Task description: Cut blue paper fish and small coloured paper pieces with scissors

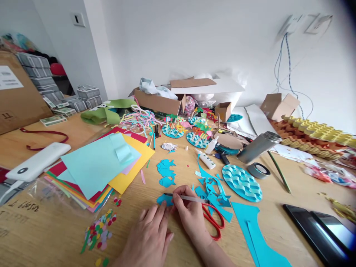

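Note:
My right hand is closed round a thin pen-like tool whose tip rests on a small blue paper cut-out. My left hand lies flat beside it, fingers stretched out, pressing the cut-out's edge onto the wooden table. Just beyond lie three blue paper fish. Red-handled scissors rest right of my right hand among blue paper scraps.
A stack of coloured paper sheets lies at left, with confetti dots near it. A blue wave disc, glue bottle, tape roll, metal flask and two tablets sit at right. Cardboard boxes stand behind.

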### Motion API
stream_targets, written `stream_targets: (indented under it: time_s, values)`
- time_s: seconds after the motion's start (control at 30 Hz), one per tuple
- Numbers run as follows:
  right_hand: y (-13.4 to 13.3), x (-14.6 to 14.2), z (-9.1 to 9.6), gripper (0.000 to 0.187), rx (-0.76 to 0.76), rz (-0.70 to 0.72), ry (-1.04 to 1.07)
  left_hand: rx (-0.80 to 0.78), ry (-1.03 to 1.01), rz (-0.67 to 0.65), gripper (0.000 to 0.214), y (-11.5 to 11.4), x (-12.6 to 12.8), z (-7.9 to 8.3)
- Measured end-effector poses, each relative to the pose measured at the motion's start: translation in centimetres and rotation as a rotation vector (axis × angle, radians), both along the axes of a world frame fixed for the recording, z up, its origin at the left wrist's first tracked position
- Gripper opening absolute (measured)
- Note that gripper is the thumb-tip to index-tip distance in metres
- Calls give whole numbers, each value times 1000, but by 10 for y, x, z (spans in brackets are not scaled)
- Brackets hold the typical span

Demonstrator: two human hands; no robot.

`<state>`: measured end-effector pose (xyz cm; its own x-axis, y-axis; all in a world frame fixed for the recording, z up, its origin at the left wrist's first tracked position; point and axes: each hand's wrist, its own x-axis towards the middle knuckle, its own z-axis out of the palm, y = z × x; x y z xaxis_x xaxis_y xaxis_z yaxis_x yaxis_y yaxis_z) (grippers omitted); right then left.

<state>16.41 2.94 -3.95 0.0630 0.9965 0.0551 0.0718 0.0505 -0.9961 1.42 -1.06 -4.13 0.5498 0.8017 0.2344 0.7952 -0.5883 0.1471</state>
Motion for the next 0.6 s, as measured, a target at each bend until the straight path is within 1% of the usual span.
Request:
stream_targets:
  time_s: [0.07,0.2,0.3,0.47,0.6]
  values:
    - [0,1,-1,20,2,3,-6,44,-7,-16,42,0,-1,-2]
    - [-3,1,0,14,-25,17,48,130,-18,-33,43,1,-3,-6]
    - [-3,-2,0,16,-55,10,74,168,-12,-40,43,2,-4,-9]
    - [2,-7,1,26,-93,-23,66,124,33,-66,43,3,-5,-14]
    - [5,-6,3,25,-68,-26,62,73,67,-62,45,2,-5,-15]
